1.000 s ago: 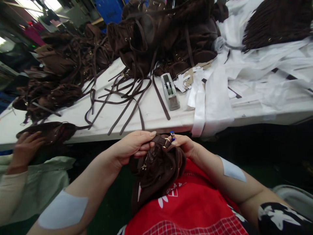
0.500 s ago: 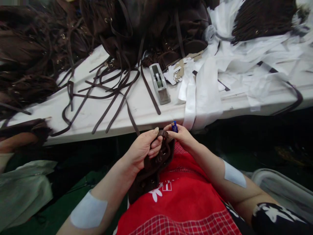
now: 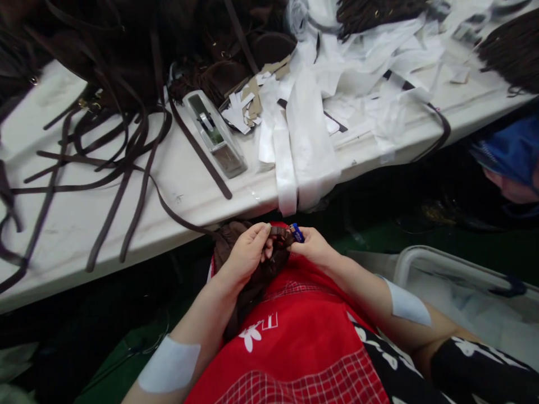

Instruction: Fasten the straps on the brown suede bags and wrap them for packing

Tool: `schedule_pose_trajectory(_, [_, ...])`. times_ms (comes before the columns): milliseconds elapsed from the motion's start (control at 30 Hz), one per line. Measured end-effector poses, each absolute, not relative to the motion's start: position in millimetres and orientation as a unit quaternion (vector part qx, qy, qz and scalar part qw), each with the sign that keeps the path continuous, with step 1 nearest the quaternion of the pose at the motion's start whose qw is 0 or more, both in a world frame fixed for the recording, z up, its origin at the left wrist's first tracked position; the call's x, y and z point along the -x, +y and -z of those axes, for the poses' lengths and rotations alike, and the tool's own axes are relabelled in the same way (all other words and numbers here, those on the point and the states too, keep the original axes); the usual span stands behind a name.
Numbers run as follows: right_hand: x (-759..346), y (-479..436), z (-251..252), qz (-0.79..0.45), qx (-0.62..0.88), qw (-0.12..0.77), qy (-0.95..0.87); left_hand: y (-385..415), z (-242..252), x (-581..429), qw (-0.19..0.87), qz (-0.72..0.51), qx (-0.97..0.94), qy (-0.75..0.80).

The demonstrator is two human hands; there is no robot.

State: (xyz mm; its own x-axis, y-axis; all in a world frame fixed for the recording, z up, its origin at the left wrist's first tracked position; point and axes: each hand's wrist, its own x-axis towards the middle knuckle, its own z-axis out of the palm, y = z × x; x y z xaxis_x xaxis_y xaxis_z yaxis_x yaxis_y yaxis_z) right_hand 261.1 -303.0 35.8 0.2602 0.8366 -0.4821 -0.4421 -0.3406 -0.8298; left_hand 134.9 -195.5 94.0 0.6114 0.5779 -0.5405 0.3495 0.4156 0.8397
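A brown strap (image 3: 277, 230) is pinched between the fingers of the left hand (image 3: 251, 248); a blue lighter (image 3: 297, 233) is gripped by those of the right hand (image 3: 312, 245). Whether the strap is also touched by the right fingers cannot be told. The brown bag (image 3: 229, 238) is held against the red apron (image 3: 295, 320), below the edge of the worktop (image 3: 177, 196), partly hidden by the left forearm.

Place: workshop, bag work
Table (image 3: 67, 224): long, white, cluttered
Bags (image 3: 219, 28): brown, heaped, 11 o'clock
Loose straps (image 3: 110, 216): 10 o'clock
Tape dispenser (image 3: 227, 154): 11 o'clock
White strips (image 3: 309, 123): strewn, 1 o'clock
Apron (image 3: 295, 336): 6 o'clock
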Motion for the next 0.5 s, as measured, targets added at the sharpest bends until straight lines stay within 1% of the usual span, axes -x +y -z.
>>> schedule_pose_trajectory(100, [-263, -301, -30, -0.637, 0.489, 0.588, -0.096, -188, -96, -128, 0.661, -0.023, -0.606, 0.441])
schedule_pose_trajectory(233, [-267, -300, -21, -0.682, 0.431, 0.586, -0.073, -180, -103, -119, 0.668, 0.09, -0.626, 0.393])
schedule_pose_trajectory(333, [-270, -301, -14, -0.669, 0.442, 0.589, -0.097, -179, -106, -118, 0.653, 0.095, -0.673, 0.334])
schedule_pose_trajectory(433, [-273, -302, -10, -0.644, 0.469, 0.593, -0.119, -183, -105, -122, 0.609, 0.078, -0.744, 0.263])
schedule_pose_trajectory(500, [-275, -305, -8, -0.636, 0.494, 0.579, -0.126, -188, -102, -125, 0.572, 0.067, -0.782, 0.236])
